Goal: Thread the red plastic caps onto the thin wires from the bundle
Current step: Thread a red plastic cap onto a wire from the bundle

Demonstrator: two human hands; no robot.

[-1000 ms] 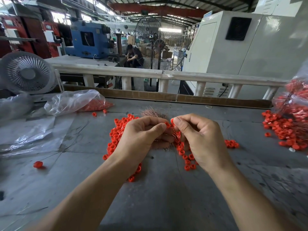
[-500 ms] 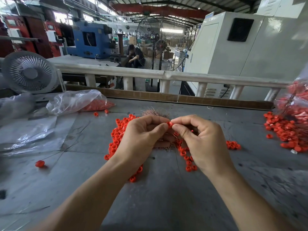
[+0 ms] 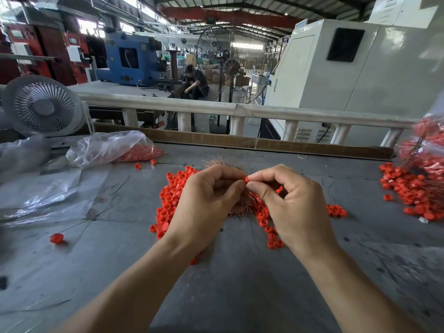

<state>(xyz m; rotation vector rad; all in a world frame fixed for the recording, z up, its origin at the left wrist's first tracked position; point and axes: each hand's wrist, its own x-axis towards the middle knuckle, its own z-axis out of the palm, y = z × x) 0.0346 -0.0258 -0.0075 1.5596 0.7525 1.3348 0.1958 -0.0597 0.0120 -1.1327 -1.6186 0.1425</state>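
Both hands meet above the middle of the grey bench (image 3: 228,292): the right hand (image 3: 296,207) pinches a single red cap (image 3: 245,179) between thumb and forefinger, its other fingers curled loosely behind, while the left hand (image 3: 206,200) is curled with its fingertips drawn up against the same cap. Whether the left hand pinches a wire at that spot cannot be told, as the strand is too fine to make out there. Under and just behind the hands lies the bundle of thin wires (image 3: 224,163), a bristly coppery tuft whose ends show past the left knuckles and again below the hands. Around it spreads the pile of loose red caps (image 3: 170,198), mostly to the left of the left hand, with a trail of them running down under the right wrist and a small cluster (image 3: 336,210) to the right of that hand. One cap on a wire (image 3: 57,238) lies apart near the bench's left side. At the far left a clear plastic bag (image 3: 108,147) with more red caps inside rests on the bench beside a small white fan (image 3: 43,106). At the right edge a heap of red caps (image 3: 413,188) spills from another clear bag (image 3: 430,150). A white railing (image 3: 240,109) runs behind the bench.
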